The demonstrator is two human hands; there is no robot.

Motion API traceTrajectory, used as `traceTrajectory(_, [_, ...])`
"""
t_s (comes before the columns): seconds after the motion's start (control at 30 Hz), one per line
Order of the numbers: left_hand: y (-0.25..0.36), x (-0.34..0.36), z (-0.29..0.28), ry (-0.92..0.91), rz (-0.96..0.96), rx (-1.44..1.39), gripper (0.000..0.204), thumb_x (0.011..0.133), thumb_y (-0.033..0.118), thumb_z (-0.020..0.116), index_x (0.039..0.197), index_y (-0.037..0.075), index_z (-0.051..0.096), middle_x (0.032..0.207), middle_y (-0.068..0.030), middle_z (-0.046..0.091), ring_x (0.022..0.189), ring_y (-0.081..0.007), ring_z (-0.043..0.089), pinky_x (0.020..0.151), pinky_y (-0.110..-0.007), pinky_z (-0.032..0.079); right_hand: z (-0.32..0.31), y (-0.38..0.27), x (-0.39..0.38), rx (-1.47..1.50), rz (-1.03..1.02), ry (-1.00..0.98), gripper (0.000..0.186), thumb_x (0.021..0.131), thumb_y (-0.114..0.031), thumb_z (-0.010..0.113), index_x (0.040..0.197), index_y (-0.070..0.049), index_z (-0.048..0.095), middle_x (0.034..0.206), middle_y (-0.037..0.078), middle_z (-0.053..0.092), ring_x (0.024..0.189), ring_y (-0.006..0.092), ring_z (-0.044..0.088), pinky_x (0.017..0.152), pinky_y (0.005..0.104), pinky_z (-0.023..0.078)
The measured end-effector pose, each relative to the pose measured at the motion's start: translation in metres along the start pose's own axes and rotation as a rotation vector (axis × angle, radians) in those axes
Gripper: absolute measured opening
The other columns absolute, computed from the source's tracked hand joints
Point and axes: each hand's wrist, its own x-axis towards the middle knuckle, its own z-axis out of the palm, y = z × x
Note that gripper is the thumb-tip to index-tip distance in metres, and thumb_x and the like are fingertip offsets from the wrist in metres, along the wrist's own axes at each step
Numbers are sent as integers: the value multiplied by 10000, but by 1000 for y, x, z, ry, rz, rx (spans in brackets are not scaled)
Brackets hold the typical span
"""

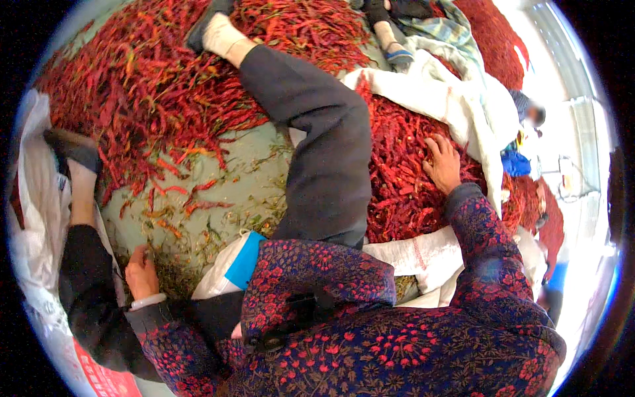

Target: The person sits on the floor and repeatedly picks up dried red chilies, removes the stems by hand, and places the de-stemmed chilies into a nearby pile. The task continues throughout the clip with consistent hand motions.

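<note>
My right hand (442,162) rests open, fingers spread, on red dried chilies (403,192) inside an opened white sack (493,145) at right of my outstretched leg. My left hand (141,270), with a pale bangle at the wrist, is low on the left above stems and leafy scraps (175,271); its fingers curl together, and whatever they may hold is unclear. A large loose heap of red chilies (172,79) spreads beyond it on the grey-green sheet (245,165).
My legs (324,165) stretch across the sheet. Another person's feet (397,49) are at top, beside a chili heap (493,33). A person in stripes (522,109) sits at far right near a blue bag (514,162). A white bag (33,198) lines the left edge.
</note>
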Motion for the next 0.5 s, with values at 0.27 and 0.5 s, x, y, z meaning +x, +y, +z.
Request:
traceTrajectory(0.27, [-31, -1, 7, -29, 47, 87, 297, 727, -13, 500, 1003, 43, 592, 885, -223, 611, 858, -343, 597, 712, -394, 453, 14, 50, -10, -121, 151, 40, 620, 667, -105, 653, 1221, -163, 381, 1209, 65, 398, 1086, 286, 431, 751, 423, 487])
traceTrajectory(0.5, [-98, 7, 24, 2, 118, 70, 257, 761, -1, 508, 999, 21, 600, 814, -103, 634, 651, -171, 568, 572, -303, 467, 30, 105, 3, -305, 207, 87, 516, 734, -44, 529, 1221, -143, 389, 1185, 95, 410, 1004, 294, 487, 714, 435, 490])
